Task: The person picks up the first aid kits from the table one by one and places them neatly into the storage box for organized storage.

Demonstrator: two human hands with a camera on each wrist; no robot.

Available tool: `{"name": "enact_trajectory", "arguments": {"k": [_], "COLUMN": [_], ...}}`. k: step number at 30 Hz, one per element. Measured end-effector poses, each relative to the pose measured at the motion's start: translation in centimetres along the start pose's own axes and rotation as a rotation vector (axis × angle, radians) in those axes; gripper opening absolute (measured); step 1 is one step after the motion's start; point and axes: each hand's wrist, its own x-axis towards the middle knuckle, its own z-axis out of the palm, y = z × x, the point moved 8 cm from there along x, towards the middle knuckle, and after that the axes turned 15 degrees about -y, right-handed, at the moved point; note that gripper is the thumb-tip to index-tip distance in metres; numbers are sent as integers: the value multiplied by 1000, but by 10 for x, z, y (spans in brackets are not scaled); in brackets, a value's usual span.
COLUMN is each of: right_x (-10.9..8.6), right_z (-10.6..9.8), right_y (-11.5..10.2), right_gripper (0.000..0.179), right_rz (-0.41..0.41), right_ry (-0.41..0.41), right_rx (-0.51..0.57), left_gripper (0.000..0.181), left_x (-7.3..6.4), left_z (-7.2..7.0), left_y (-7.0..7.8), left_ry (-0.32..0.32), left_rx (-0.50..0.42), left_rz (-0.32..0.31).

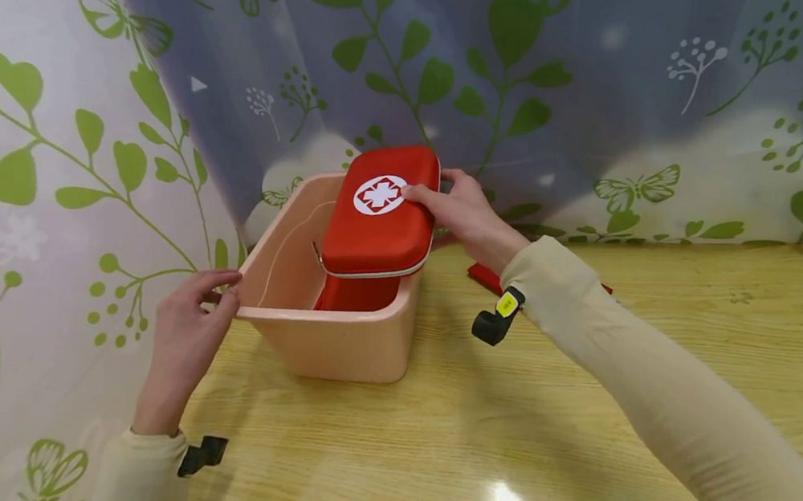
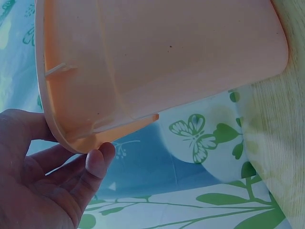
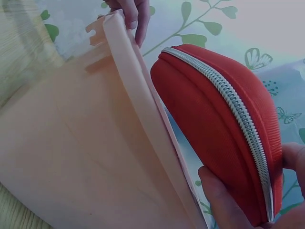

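Observation:
My right hand (image 1: 473, 215) grips a red zippered first-aid case (image 1: 388, 237), thumb on top near its white cross emblem. The case is held at a tilt over the opening of a pink plastic bin (image 1: 351, 350). In the right wrist view, the silver zipper (image 3: 233, 98) along the case's side is closed, and fingers lie on both faces. At the bin's near left corner, my left hand (image 1: 192, 331) pinches the rim (image 2: 66, 145) between thumb and fingers. Part of a red object (image 1: 361, 293) shows inside the bin, mostly hidden beneath the case.
The bin stands on a wood-grain table (image 1: 324, 453). Another flat red item (image 1: 484, 277) lies on the table to the right, partly covered by my right forearm. A curtain (image 1: 419, 67) printed with leaves and butterflies hangs close behind and along the left side.

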Motion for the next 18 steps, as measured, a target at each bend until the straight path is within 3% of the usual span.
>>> {"name": "enact_trajectory", "arguments": {"k": [14, 18], "right_x": [12, 14], "right_z": [24, 28], "right_y": [-3, -5], "right_gripper": [71, 73], "right_rz": [-22, -23], "right_ry": [-41, -36], "right_rx": [-116, -192], "left_gripper": [26, 26], "left_x": [0, 0], "left_z": [0, 0], "left_y": [-2, -2], "left_ry": [4, 7], "left_rx": [0, 0], "left_rz": [5, 8]}}
